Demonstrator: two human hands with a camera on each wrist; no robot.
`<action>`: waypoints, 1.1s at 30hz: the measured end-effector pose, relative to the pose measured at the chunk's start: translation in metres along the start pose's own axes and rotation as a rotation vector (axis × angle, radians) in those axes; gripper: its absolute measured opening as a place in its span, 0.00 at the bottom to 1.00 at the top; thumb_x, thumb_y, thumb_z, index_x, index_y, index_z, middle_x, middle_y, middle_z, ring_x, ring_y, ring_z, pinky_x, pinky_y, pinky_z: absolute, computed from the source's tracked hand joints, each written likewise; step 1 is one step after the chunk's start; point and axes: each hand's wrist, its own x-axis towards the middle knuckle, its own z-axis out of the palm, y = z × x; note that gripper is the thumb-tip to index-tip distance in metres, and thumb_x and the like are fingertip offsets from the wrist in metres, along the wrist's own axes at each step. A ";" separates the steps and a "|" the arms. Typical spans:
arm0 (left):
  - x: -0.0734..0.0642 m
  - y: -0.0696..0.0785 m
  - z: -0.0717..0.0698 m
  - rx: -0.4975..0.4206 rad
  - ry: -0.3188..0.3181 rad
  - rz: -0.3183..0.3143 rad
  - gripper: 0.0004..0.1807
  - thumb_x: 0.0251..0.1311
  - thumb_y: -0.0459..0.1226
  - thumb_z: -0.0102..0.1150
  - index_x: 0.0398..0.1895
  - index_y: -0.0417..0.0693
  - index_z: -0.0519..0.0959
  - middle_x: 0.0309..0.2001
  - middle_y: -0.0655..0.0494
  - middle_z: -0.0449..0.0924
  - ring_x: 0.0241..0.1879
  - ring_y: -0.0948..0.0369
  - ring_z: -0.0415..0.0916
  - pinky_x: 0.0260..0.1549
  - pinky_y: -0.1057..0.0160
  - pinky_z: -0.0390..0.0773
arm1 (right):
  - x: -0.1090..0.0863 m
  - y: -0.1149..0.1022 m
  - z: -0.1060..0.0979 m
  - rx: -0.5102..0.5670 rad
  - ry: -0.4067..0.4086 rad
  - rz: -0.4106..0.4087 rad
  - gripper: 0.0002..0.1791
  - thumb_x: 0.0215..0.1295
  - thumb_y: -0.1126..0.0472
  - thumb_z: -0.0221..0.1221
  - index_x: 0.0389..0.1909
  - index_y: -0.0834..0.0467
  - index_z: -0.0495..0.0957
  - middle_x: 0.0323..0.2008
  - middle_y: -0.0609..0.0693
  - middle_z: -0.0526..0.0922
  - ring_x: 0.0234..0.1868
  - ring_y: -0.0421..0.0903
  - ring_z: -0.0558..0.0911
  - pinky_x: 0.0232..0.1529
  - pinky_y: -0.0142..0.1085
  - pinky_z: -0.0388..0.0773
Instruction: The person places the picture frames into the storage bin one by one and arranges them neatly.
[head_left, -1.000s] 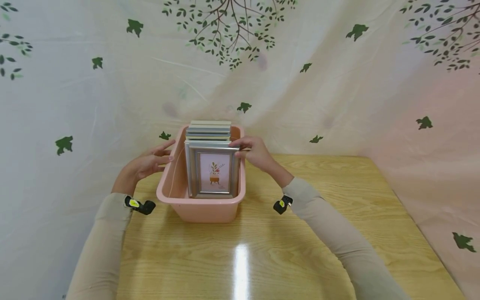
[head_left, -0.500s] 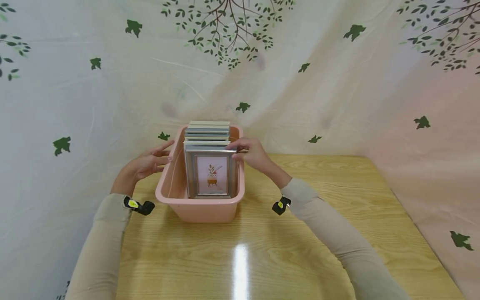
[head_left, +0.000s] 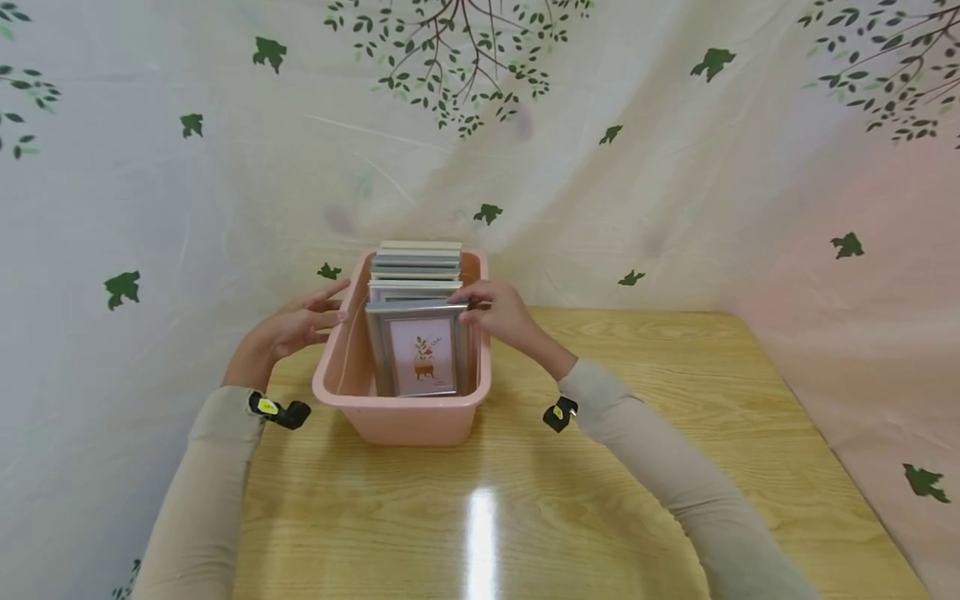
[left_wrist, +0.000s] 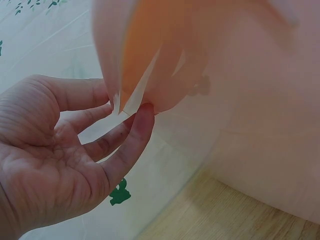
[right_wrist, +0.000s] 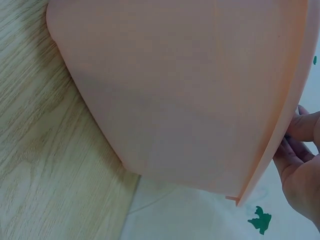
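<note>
A pink plastic bin point(head_left: 420, 425) stands on the table, holding a row of several upright picture frames point(head_left: 417, 272). At the front, a silver picture frame point(head_left: 384, 367) with a potted-plant print leans toward me, its top apart from the frames behind. My right hand point(head_left: 506, 321) pinches its top right corner; in the right wrist view the bin's rim hides the fingertips of that right hand point(right_wrist: 302, 165). My left hand point(head_left: 288, 329) is at the bin's left rim. In the left wrist view, the left hand's thumb and fingers point(left_wrist: 65, 140) pinch the rim's lower edge point(left_wrist: 116, 97).
The wooden table point(head_left: 600, 500) extends to the right and front of the bin. A pale cloth backdrop point(head_left: 300, 167) printed with leaves hangs close behind the bin and along both sides. Small black wrist cameras sit on both sleeves.
The front silver picture frame has tilted toward me, its top edge coming away from the frames behind. My right hand has moved slightly left and nearer with it. The left hand has stayed put.
</note>
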 end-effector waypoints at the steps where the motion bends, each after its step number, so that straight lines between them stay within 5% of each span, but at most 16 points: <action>1: 0.000 0.000 0.000 0.001 -0.001 0.001 0.44 0.74 0.35 0.54 0.83 0.61 0.40 0.78 0.38 0.45 0.72 0.42 0.55 0.50 0.65 0.77 | 0.000 0.000 0.000 0.007 0.011 -0.006 0.12 0.60 0.77 0.66 0.44 0.68 0.86 0.46 0.59 0.86 0.41 0.49 0.82 0.46 0.36 0.83; 9: 0.000 0.000 0.001 0.015 0.007 -0.004 0.44 0.73 0.36 0.55 0.83 0.63 0.41 0.78 0.38 0.47 0.72 0.43 0.55 0.57 0.59 0.75 | 0.000 0.010 0.003 -0.017 0.061 -0.061 0.10 0.58 0.77 0.67 0.42 0.67 0.87 0.44 0.59 0.87 0.44 0.51 0.85 0.45 0.35 0.83; 18: -0.001 0.000 0.001 -0.015 0.004 -0.012 0.45 0.73 0.35 0.55 0.83 0.63 0.40 0.79 0.38 0.44 0.73 0.40 0.52 0.69 0.38 0.57 | 0.003 0.005 -0.005 -0.049 -0.052 -0.074 0.14 0.57 0.74 0.70 0.45 0.69 0.86 0.47 0.61 0.86 0.44 0.53 0.85 0.46 0.35 0.83; 26: -0.001 -0.001 0.002 -0.011 -0.003 -0.006 0.45 0.73 0.35 0.54 0.83 0.63 0.39 0.79 0.37 0.45 0.73 0.40 0.52 0.69 0.38 0.56 | 0.002 0.007 -0.010 -0.260 -0.067 -0.233 0.16 0.55 0.68 0.73 0.46 0.66 0.86 0.47 0.58 0.87 0.44 0.50 0.84 0.46 0.36 0.81; 33: -0.002 0.001 0.003 0.014 0.000 -0.009 0.44 0.74 0.35 0.54 0.83 0.63 0.40 0.79 0.38 0.45 0.73 0.41 0.54 0.65 0.49 0.68 | 0.002 0.011 -0.011 -0.382 -0.057 -0.289 0.18 0.57 0.66 0.73 0.49 0.66 0.85 0.49 0.58 0.86 0.52 0.53 0.83 0.57 0.40 0.78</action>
